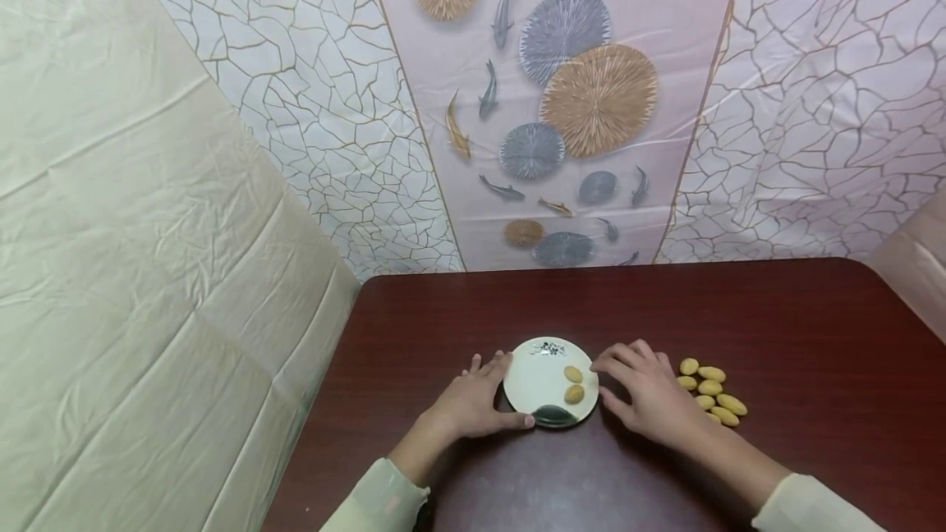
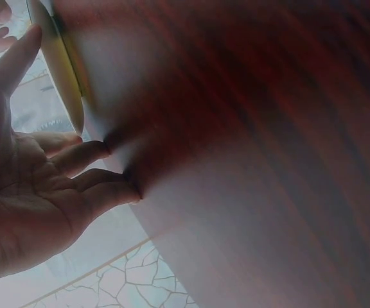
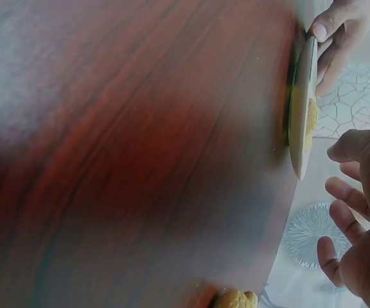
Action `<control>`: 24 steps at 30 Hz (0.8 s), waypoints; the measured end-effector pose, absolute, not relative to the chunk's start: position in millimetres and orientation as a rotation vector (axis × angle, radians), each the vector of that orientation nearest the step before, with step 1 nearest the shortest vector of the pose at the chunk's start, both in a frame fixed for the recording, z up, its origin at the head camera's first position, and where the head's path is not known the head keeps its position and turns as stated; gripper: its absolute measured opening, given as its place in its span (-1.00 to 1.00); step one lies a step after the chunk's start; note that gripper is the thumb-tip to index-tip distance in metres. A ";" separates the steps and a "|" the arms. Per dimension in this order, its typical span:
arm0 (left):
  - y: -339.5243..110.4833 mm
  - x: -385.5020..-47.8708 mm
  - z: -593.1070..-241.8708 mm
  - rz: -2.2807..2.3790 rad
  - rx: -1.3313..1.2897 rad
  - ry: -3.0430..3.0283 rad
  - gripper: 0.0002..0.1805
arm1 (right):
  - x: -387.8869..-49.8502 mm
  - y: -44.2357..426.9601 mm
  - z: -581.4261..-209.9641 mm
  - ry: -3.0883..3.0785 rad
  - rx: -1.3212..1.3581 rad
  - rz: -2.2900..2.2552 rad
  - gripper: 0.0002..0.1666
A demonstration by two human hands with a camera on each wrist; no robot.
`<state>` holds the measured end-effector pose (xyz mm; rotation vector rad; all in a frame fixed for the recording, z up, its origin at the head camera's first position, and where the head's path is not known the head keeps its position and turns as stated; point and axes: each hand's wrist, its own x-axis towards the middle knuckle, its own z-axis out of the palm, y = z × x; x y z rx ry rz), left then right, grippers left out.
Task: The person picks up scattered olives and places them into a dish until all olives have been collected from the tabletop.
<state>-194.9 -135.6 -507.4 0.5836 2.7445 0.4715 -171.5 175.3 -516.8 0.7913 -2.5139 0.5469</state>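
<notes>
A small round white plate with a dark flower print and a dark green patch lies on the table. Two yellow-tan, oval, nut-like pieces sit on its right half. My left hand holds the plate's left rim between thumb and forefinger, and its other fingertips rest on the tabletop in the left wrist view. Beside the right rim, my right hand hovers with loosely bent fingers. In the right wrist view a gap shows between those fingers and the plate, and nothing is held.
Several more of the yellow-tan pieces lie in a cluster right of my right hand. The dark red wooden table ends at a patterned cloth wall behind. A pale cloth hangs along the left side.
</notes>
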 end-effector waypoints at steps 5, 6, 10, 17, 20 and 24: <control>-136.2 -196.1 -508.5 0.477 0.581 2.746 0.30 | -169.9 177.8 -516.4 -2.505 0.801 0.545 -0.59; -136.3 -196.4 -508.5 0.478 0.579 2.746 0.30 | -170.1 178.8 -516.5 -2.502 0.801 0.544 -0.58; -136.5 -197.4 -508.9 0.483 0.579 2.743 0.30 | -169.7 182.7 -516.3 -2.497 0.794 0.535 -0.57; -136.4 -197.3 -510.4 0.478 0.584 2.747 0.30 | -167.9 191.7 -518.4 -2.492 0.767 0.523 -0.53; -136.2 -196.9 -511.1 0.484 0.584 2.744 0.30 | -166.3 195.3 -519.2 -2.492 0.762 0.529 -0.52; -136.1 -195.8 -510.4 0.485 0.585 2.744 0.30 | -163.2 199.4 -519.2 -2.497 0.756 0.521 -0.51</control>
